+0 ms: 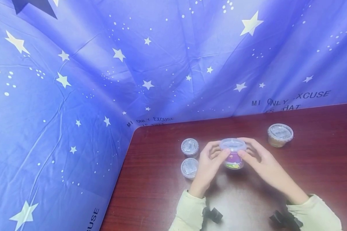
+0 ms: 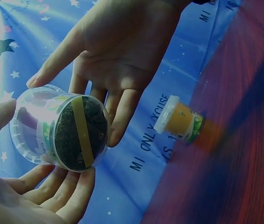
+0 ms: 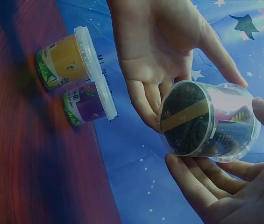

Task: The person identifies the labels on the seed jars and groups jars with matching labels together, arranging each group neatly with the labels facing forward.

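A clear plastic cup with a lid and a purple label (image 1: 233, 157) is held up above the table between both hands. My left hand (image 1: 209, 165) grips its left side, thumb in front and fingers around the back. On the opposite side, my right hand (image 1: 264, 163) grips it the same way. Both wrist views show the cup's underside (image 2: 82, 135), with dark contents and a yellow strip across it. Beside the left hand stand two lidded cups, one with an orange label (image 3: 66, 60) and one with a purple label (image 3: 86, 100).
Another lidded cup (image 1: 280, 135) stands to the right, farther back; its label looks orange in the left wrist view. The dark red wooden table (image 1: 150, 192) meets a blue star-printed cloth (image 1: 173, 64) behind and to the left.
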### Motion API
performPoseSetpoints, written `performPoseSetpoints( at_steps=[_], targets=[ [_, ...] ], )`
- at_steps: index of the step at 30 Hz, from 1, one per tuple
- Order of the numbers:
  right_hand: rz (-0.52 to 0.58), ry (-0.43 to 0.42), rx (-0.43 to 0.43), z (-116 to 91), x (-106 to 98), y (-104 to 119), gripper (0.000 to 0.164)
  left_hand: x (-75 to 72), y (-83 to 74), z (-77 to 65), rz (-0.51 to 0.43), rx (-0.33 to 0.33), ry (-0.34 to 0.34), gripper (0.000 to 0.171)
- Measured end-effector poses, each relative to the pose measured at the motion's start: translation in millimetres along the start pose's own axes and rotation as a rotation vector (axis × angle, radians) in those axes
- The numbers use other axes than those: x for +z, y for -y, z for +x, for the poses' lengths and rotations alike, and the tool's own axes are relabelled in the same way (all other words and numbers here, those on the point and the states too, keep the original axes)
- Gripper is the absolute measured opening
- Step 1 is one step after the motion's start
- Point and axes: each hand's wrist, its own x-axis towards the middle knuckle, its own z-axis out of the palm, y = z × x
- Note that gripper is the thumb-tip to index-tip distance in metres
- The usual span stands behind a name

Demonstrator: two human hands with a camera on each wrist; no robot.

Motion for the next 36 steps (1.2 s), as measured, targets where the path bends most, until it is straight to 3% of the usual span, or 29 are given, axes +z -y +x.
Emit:
performPoseSetpoints(
  at_steps=[22,30,36],
  targets=[
    [0.016,0.007,0.002,-1.3,-2.2,2.2,0.044,-3.5,-2.8,-0.8,-0.012,-0.032,0.019,0.034],
    [0.014,-0.064,0.037,-1.5,-0.4,4.2,0.043,-0.8,-4.6,-2.5,0.015,0.034,-0.019,0.035],
    [-0.026,-0.087,0.047,-1.5,1.6,6.7,0.042,1.0,-5.6,-3.1,0.052,0.044,-0.025,0.038]
  ],
)
